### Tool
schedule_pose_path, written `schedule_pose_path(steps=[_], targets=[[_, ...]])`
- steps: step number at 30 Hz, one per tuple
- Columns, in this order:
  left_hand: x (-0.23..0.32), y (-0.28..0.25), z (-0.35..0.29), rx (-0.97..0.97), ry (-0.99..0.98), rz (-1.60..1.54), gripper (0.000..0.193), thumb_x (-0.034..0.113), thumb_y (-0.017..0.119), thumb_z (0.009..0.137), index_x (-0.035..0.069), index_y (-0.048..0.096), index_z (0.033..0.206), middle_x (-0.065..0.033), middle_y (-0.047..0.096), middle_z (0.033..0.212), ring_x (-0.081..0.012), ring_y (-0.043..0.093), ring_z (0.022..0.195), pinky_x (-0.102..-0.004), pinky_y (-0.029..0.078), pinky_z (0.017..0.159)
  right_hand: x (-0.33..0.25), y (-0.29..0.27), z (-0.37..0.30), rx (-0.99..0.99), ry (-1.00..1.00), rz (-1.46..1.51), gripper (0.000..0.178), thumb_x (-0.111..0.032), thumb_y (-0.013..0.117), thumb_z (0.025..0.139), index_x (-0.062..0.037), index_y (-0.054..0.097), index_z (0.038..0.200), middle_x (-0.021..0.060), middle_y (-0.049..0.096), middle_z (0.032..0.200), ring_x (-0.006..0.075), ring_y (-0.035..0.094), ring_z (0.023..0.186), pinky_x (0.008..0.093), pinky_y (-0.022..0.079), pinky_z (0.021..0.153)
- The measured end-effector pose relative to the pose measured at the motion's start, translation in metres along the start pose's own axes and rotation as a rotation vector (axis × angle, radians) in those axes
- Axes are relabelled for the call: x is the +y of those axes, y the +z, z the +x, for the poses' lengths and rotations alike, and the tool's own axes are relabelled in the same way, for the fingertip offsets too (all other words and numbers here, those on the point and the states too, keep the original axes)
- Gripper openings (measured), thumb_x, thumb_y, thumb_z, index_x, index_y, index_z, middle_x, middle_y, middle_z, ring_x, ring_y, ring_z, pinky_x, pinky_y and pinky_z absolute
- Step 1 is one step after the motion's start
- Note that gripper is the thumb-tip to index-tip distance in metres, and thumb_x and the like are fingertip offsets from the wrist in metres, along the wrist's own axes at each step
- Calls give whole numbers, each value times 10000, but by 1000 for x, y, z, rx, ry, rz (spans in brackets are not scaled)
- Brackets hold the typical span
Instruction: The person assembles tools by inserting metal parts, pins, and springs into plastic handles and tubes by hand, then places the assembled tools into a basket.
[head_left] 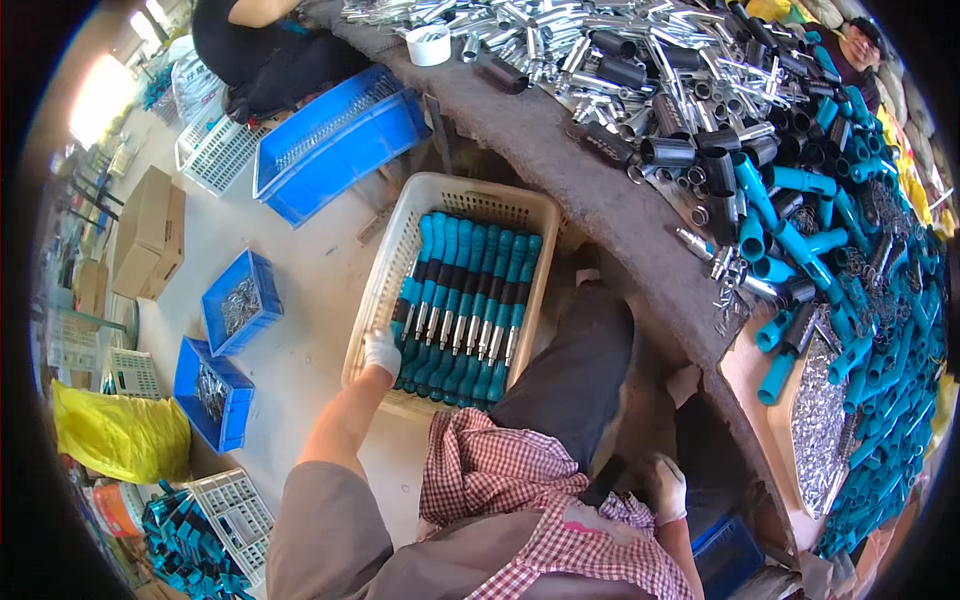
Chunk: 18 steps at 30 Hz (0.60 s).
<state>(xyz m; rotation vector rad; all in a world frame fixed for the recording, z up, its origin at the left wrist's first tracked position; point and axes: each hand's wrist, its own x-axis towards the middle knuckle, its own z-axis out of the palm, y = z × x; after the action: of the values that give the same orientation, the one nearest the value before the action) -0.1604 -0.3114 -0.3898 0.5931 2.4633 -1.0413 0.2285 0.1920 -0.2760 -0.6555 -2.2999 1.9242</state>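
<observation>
My left hand point(382, 354), in a whitish glove, is closed on the left rim of a cream plastic crate point(432, 186), beside the nearest tools. In the crate lie teal-and-black handled tools with bright metal shafts point(478, 280), set side by side in a neat row. Below them more teal handles point(450, 376) point the other way. My right hand point(667, 489), also gloved, hangs low beside my checkered apron point(510, 455), its fingers loosely bent with nothing visible in them. Part of its fingers is hard to make out.
A workbench point(600, 215) curves along the right, heaped with metal shafts point(560, 45) and teal tubes point(800, 240). A large blue crate point(340, 150) stands beyond my crate. Smaller blue bins point(240, 300), a cardboard box point(148, 235) and a yellow sack point(120, 430) are at left. Two other people are at the far side.
</observation>
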Motion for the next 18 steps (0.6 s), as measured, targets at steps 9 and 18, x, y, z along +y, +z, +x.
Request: schedule_pose_path(steps=[9,18], targets=[[-31,-4,42,-475,88,-336,332,233,563,919,137,744,1180,-87,691,1284,-302,643,1208,-462,513,934,-69,21,13,83,208,251,309,-175,544,1011,42,662,1197,87,688,1077,165,641,948,296,527,840],[-99,-331,-119,362,405,-989,398,352,637,918,57,713,1173,-156,691,1200,-325,630,1153,-390,485,1011,-189,17,11,68,90,256,315,-150,505,988,24,682,1183,120,714,1120,187,642,1052,317,478,967]])
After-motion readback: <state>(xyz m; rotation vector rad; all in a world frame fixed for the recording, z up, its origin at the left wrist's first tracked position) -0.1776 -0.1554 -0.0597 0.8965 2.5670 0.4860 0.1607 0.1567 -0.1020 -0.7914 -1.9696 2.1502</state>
